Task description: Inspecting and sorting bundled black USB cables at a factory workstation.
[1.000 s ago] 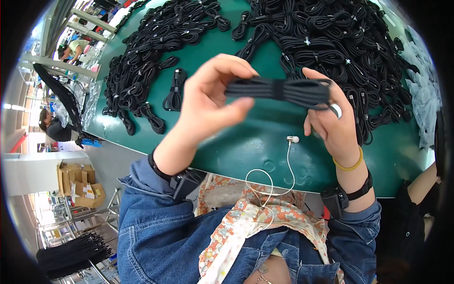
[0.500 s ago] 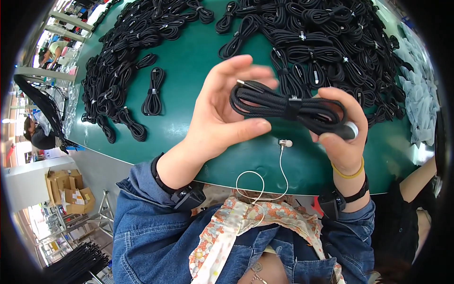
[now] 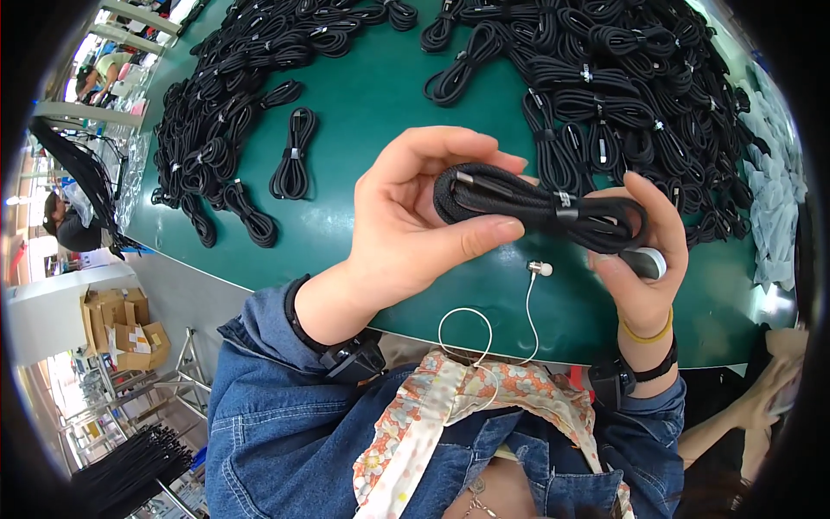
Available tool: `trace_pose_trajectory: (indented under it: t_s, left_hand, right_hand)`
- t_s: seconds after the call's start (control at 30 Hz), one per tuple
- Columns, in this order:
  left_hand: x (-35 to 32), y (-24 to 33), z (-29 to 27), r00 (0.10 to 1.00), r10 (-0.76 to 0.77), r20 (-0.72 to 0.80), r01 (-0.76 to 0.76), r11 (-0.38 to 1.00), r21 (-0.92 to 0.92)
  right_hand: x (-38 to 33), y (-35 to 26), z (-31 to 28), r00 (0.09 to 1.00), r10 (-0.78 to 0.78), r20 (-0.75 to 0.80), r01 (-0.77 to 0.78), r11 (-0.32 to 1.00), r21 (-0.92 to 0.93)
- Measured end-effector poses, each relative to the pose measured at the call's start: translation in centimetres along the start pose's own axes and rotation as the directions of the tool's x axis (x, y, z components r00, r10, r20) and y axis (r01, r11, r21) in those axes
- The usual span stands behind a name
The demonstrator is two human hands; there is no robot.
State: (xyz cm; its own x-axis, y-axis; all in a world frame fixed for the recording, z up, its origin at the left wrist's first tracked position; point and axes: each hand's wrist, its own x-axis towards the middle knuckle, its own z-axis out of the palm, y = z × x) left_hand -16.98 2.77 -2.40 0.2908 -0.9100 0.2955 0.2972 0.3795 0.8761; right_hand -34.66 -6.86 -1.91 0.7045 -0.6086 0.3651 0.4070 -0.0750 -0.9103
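Observation:
A coiled black braided cable (image 3: 519, 205), bound round its middle by a tie, is held up between my two hands over the green table. My left hand (image 3: 415, 216) wraps the coil's left end, thumb in front and fingers behind. At the coil's other end, my right hand (image 3: 648, 259) grips it with fingers and thumb. A small dark cylinder with a white end (image 3: 647, 263) also sits in the right hand; its kind I cannot make out. Below the coil, a white-wired earphone (image 3: 540, 268) lies on the table near its front edge.
Many bundled black cables (image 3: 596, 86) are heaped at the far right, with another pile (image 3: 233, 104) along the left. A single bundle (image 3: 295, 156) lies apart on the green table (image 3: 363, 95). Clear plastic bags (image 3: 774, 190) line the right edge. Another person's arm (image 3: 735, 415) is at lower right.
My left fingers have closed round the coil's left end, where they were spread behind it before. The coil has turned slightly. The other person's arm at right has moved lower.

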Motion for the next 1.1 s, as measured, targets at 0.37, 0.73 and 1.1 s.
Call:
trace_pose_trajectory:
  t_s: [0.37, 0.73, 1.1]
  left_hand:
    - [-0.3, 0.6, 0.2, 0.991, -0.101, -0.084, 0.106, 0.992, 0.064]
    - [-0.1, -0.4, -0.2, 0.996, -0.058, -0.061, 0.055, 0.997, -0.047]
    - [1.0, 1.6, -1.2, 0.978, -0.209, 0.022, 0.206, 0.973, 0.101]
  right_hand:
    - [-0.8, 0.7, -0.7, 0.996, 0.09, -0.014, -0.091, 0.994, -0.066]
    - [-0.4, 0.2, -0.5, 0.973, 0.224, -0.046, -0.223, 0.974, 0.03]
    - [-0.1, -1.0, -1.3, 0.976, 0.212, -0.056, -0.212, 0.977, 0.014]
